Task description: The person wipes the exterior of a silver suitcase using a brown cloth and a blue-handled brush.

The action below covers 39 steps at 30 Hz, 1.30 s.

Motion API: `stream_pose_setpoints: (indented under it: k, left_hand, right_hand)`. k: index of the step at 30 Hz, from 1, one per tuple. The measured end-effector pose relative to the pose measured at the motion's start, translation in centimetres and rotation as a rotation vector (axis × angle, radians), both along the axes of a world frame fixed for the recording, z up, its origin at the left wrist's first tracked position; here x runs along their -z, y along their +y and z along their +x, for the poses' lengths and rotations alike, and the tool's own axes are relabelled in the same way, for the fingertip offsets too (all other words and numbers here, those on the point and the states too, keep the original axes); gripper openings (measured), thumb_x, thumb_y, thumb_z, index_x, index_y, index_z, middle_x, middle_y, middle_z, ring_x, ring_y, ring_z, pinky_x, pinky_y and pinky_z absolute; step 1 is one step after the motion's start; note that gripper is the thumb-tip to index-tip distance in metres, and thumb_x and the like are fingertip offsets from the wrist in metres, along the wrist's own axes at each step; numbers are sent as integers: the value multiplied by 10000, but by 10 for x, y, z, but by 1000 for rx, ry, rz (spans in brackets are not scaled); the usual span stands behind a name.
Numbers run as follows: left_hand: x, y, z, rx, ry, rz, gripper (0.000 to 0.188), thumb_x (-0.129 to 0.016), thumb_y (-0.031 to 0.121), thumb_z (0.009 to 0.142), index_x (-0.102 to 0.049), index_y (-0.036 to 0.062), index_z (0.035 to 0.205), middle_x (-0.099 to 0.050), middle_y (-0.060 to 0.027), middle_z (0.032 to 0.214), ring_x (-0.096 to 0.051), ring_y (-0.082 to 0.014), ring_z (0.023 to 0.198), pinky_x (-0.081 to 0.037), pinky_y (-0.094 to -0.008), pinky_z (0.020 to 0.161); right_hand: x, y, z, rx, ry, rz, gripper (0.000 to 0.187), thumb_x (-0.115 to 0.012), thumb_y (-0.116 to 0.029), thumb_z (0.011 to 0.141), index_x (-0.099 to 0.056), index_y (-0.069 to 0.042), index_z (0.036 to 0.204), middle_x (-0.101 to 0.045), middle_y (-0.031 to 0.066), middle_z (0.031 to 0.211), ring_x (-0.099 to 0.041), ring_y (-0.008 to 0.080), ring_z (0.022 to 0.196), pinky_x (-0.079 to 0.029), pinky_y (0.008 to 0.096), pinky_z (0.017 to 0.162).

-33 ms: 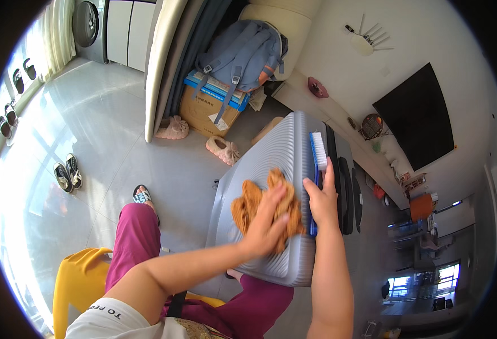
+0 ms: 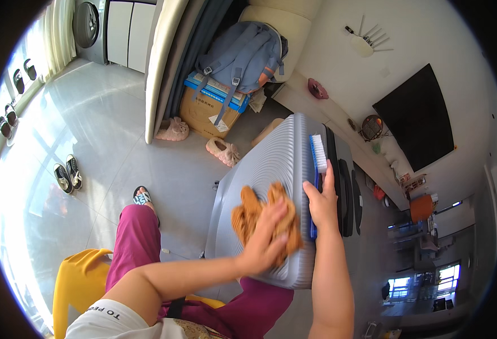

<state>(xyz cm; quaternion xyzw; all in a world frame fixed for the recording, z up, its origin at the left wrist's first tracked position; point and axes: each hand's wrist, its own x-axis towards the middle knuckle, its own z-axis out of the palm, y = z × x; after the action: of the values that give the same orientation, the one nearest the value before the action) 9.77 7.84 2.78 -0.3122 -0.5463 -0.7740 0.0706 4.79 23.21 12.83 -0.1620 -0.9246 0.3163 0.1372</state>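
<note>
the grey suitcase (image 2: 271, 161) is right in front of me, close against my magenta trousers (image 2: 137, 240), with its broad grooved face toward me. i'd guess it sits this near so that both my hands reach it easily and my legs help keep it from shifting; whether it stands quite upright, i can't tell. small dark wheels show along its left edge, and black handles on its right side. the orange-brown cloth (image 2: 249, 214) lies bunched on the grooved face, probably because a thick wad follows the ridges better than one flat layer would. the blue brush (image 2: 318, 161) is along the suitcase's right edge, its white bristles facing right, away from the shell; holding it there seems to keep it handy while that same hand steadies the case.

my left hand (image 2: 264, 237) is palm down on the cloth, fingers loosely spread and pressing it to the shell rather than clenched around it. that forearm slants across my lap from the lower left, elbow bent. my right hand (image 2: 323, 203) is closed around the brush handle, thumb on the left by the suitcase's edge, index finger stretched up beside the bristles. the right forearm rises almost straight from the lower edge, wrist nearly in line.
</note>
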Motion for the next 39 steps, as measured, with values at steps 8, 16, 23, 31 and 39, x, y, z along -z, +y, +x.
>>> stream_pose_setpoints:
  k: [8, 16, 23, 31, 39]
  left_hand:
    - [-17, 13, -83, -116, 56, -107, 533, -524, 214, 951, -364, 33, 1426, -352, -207, 1477, -296, -370, 1396, -184, -454, 1161]
    - [30, 23, -109, -29, -241, 45, 564, -434, 95, 911, -307, 3, 1453, -292, -161, 1509, -241, -273, 1418, -217, -345, 1147]
    - [25, -5, -45, 15, 63, -9, 638, -514, 153, 824, -354, 13, 1426, -293, -236, 1495, -221, -424, 1415, -115, -553, 1155]
    - [88, 47, -177, -23, -436, 136, 560, -370, 145, 924, -298, 33, 1468, -305, -137, 1509, -236, -252, 1420, -162, -344, 1168]
    - [58, -14, -9, 17, -173, -95, 607, -452, 53, 890, -277, 31, 1471, -241, -204, 1527, -165, -373, 1442, -129, -487, 1168]
  right_hand:
    - [3, -7, 13, -92, 50, -82, 767, -604, -288, 876, -212, -159, 1522, -345, 169, 1501, -283, 315, 1410, -3, 539, 1142]
    - [-3, -25, 5, -78, 51, -166, 760, -591, -216, 886, -191, -101, 1522, -309, 200, 1512, -270, 318, 1414, -35, 467, 1157]
    - [-9, -29, 14, -115, 100, -411, 722, -544, -70, 913, -150, -22, 1516, -251, 185, 1539, -222, 269, 1433, -132, 376, 1156]
    - [-10, -33, -2, -156, 101, -455, 744, -509, -38, 896, -105, -11, 1520, -193, 193, 1565, -176, 255, 1454, -115, 392, 1163]
    - [-17, -31, 5, -27, 177, -489, 704, -470, -59, 902, -134, -21, 1519, -260, 197, 1537, -240, 262, 1434, -141, 366, 1158]
